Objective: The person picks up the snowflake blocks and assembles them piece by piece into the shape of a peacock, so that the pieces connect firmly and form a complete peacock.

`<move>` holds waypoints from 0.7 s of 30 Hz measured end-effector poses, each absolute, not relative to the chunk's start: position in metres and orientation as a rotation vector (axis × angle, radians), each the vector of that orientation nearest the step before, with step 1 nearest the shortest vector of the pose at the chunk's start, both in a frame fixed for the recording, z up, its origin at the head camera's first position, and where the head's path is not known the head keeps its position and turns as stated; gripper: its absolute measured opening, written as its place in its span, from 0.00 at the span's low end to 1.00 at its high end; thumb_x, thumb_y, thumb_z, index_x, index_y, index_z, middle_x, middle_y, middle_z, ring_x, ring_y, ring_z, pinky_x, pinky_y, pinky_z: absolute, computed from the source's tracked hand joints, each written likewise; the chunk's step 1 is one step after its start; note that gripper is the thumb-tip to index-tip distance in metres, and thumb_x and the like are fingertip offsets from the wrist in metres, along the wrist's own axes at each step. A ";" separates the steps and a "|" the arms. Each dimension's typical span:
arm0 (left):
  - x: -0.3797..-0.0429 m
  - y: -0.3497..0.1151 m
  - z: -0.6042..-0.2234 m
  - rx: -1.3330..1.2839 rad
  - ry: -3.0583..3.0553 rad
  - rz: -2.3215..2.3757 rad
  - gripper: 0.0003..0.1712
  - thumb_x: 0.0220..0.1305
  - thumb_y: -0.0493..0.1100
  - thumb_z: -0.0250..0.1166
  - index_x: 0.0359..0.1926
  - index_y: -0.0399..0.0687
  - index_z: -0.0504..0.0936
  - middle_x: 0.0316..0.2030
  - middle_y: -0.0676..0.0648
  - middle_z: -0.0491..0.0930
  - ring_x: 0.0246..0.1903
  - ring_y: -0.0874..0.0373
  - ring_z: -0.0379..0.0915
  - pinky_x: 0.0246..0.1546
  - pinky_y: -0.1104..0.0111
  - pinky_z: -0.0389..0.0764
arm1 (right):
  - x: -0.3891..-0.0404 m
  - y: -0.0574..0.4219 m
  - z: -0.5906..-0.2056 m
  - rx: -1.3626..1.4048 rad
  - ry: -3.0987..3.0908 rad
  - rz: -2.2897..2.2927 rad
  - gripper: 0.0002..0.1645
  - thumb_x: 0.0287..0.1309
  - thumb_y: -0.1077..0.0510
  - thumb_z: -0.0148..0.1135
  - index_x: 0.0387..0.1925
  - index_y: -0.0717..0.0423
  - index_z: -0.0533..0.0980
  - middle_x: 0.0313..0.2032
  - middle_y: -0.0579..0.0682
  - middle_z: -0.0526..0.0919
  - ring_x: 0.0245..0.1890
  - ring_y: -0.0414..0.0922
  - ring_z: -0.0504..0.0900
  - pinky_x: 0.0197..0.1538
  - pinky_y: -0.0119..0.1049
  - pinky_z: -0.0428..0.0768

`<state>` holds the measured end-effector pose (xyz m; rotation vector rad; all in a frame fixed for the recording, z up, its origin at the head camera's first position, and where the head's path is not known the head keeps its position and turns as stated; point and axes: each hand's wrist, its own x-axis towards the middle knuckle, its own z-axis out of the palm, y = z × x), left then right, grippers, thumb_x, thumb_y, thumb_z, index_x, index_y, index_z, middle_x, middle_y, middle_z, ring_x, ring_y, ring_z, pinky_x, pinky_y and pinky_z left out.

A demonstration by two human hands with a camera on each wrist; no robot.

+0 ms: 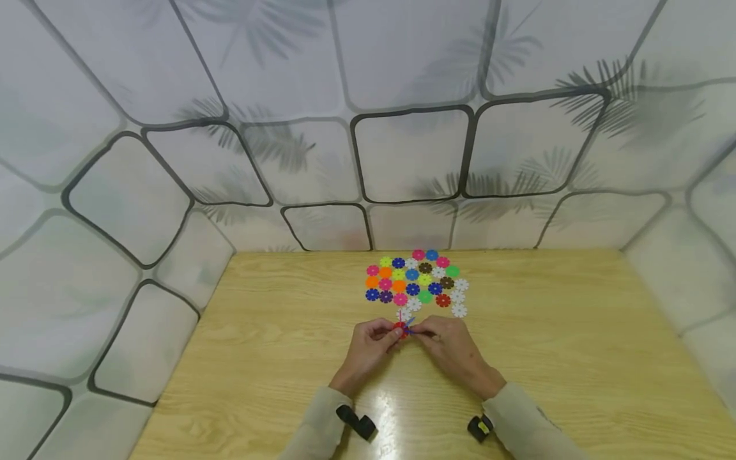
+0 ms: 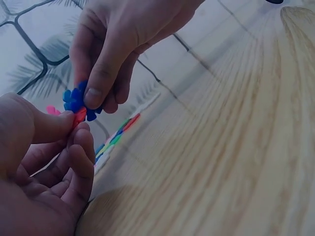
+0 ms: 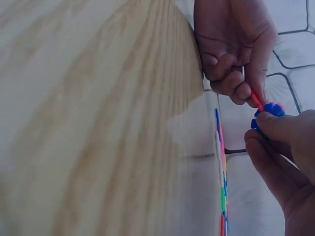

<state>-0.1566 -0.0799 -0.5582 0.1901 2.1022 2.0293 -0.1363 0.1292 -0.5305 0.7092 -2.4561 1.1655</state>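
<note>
Here, above the grained table (image 1: 264,345), our left hand (image 1: 370,347) pinches a notched red disc (image 2: 79,117), our right hand (image 1: 458,349) a blue disc (image 2: 76,101).

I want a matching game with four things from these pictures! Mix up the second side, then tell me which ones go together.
Column one:
1. Left hand
2. Right hand
3. Other discs
4. Wall

Column two:
A. has a leaf pattern
B. lie on the table
C. pinches a red disc
D. pinches a dark blue disc

Right pairs: 1-C, 2-D, 3-B, 4-A
</note>
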 end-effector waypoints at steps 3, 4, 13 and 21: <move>-0.157 -0.081 -0.557 0.200 2.109 2.005 0.12 0.76 0.37 0.70 0.43 0.26 0.88 0.28 0.55 0.88 0.28 0.68 0.81 0.32 0.77 0.81 | -0.136 0.131 -0.528 0.716 -2.501 1.084 0.10 0.59 0.69 0.78 0.41 0.56 0.91 0.39 0.49 0.95 0.39 0.44 0.94 0.46 0.35 0.92; -0.156 -0.080 -0.557 0.198 2.115 1.998 0.12 0.75 0.37 0.70 0.44 0.27 0.88 0.29 0.53 0.88 0.28 0.67 0.81 0.32 0.77 0.81 | -0.136 0.132 -0.526 0.701 -2.546 1.037 0.09 0.61 0.67 0.78 0.42 0.55 0.91 0.40 0.48 0.95 0.39 0.43 0.93 0.46 0.35 0.91; -0.154 -0.081 -0.559 0.195 2.205 1.884 0.10 0.73 0.43 0.74 0.44 0.39 0.91 0.37 0.46 0.92 0.32 0.64 0.82 0.33 0.75 0.83 | -0.148 0.171 -0.512 0.306 -2.946 0.744 0.15 0.73 0.55 0.71 0.53 0.61 0.85 0.44 0.54 0.85 0.42 0.49 0.83 0.47 0.47 0.87; -0.156 -0.078 -0.557 0.197 2.189 1.886 0.09 0.71 0.42 0.76 0.44 0.39 0.91 0.36 0.47 0.92 0.31 0.64 0.81 0.33 0.76 0.83 | -0.160 0.190 -0.524 0.076 -2.996 0.887 0.15 0.73 0.54 0.71 0.46 0.64 0.82 0.43 0.58 0.84 0.41 0.51 0.82 0.47 0.50 0.85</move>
